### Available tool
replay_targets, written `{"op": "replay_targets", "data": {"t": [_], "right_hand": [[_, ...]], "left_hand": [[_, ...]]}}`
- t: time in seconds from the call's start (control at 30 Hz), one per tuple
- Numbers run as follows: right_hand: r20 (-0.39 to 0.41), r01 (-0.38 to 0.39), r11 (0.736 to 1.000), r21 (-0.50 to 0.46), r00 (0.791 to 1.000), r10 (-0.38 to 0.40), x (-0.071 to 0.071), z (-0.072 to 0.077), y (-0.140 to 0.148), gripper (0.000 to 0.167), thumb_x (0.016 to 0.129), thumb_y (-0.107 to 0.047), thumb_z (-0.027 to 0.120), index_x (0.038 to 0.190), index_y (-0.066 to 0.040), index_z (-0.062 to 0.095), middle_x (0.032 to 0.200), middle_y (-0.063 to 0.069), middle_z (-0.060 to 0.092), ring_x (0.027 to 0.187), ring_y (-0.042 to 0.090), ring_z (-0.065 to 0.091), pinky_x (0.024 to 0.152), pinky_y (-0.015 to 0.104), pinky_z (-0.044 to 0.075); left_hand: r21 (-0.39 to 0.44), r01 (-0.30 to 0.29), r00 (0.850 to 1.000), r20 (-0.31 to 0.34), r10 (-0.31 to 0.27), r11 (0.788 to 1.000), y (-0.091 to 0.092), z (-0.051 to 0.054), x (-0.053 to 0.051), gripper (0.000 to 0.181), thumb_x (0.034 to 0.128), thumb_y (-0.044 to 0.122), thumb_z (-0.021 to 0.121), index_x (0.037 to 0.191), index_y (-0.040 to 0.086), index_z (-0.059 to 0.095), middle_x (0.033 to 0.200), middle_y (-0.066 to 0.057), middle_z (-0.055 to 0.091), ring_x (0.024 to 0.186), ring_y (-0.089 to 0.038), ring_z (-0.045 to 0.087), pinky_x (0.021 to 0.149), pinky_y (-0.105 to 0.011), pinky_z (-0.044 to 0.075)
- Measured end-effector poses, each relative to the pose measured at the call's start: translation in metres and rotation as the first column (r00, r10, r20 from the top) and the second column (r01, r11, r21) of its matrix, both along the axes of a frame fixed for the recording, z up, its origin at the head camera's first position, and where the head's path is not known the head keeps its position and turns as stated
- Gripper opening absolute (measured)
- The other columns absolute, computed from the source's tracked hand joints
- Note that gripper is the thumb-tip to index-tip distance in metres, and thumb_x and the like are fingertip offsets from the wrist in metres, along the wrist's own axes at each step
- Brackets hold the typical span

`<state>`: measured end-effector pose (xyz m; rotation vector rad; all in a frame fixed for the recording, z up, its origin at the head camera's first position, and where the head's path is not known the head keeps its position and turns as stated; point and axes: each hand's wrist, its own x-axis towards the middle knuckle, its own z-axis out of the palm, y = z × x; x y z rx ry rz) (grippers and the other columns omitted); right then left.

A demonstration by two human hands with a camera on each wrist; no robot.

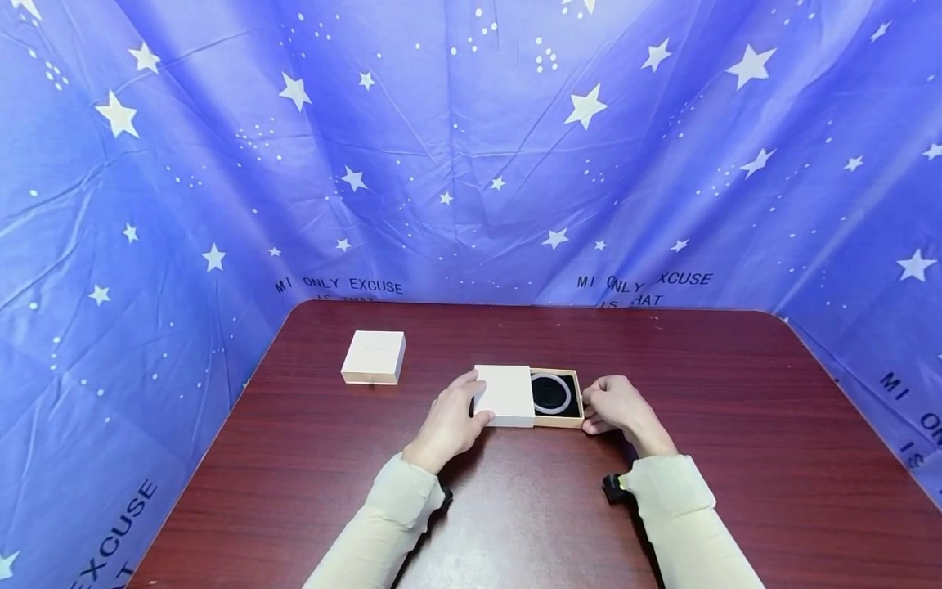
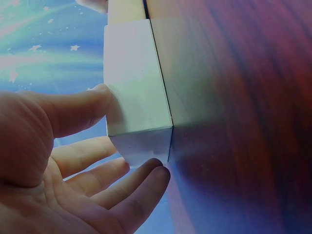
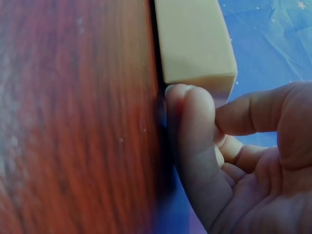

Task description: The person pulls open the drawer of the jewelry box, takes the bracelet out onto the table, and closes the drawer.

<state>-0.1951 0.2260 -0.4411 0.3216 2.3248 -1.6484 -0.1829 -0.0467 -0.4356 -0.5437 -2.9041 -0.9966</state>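
Observation:
A white sliding box stands partly pulled apart in the head view, its white sleeve (image 1: pixel 504 396) on the left and its tan drawer (image 1: pixel 558 422) showing on the right. Inside the drawer a pale ring-shaped bangle (image 1: pixel 568 394) lies on a black insert. My left hand (image 1: pixel 450 415) grips the sleeve's left end; in the left wrist view the thumb (image 2: pixel 83 109) presses its front side and the fingers lie by the end face. At the drawer's right end, my right hand (image 1: pixel 618 407) has curled fingers close against it, thumb and forefinger together. What they pinch there is hidden.
A second white box (image 1: pixel 374 353), closed, with a small tab at its front, sits farther back on the left of the dark red wooden table (image 1: pixel 736 409). Blue star-patterned cloth (image 1: pixel 456 164) hangs behind and at both sides of the table.

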Motion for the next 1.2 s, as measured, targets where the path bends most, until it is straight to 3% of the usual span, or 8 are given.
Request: {"op": "replay_targets", "data": {"t": [1.2], "right_hand": [[0.010, -0.009, 0.999, -0.031, 1.000, 0.009, 0.0027, 0.0029, 0.0011, 0.013, 0.091, 0.000, 0.042, 0.089, 0.010, 0.049, 0.069, 0.013, 0.054, 0.050, 0.015, 0.061, 0.051, 0.030, 0.056]], "left_hand": [[0.000, 0.015, 1.000, -0.026, -0.015, 1.000, 0.0000, 0.0008, 0.0012, 0.046, 0.0851, 0.018, 0.072, 0.126, 0.001, 0.060, 0.140, -0.012, 0.049, 0.124, -0.031, 0.050, 0.100, -0.047, 0.042]]}}
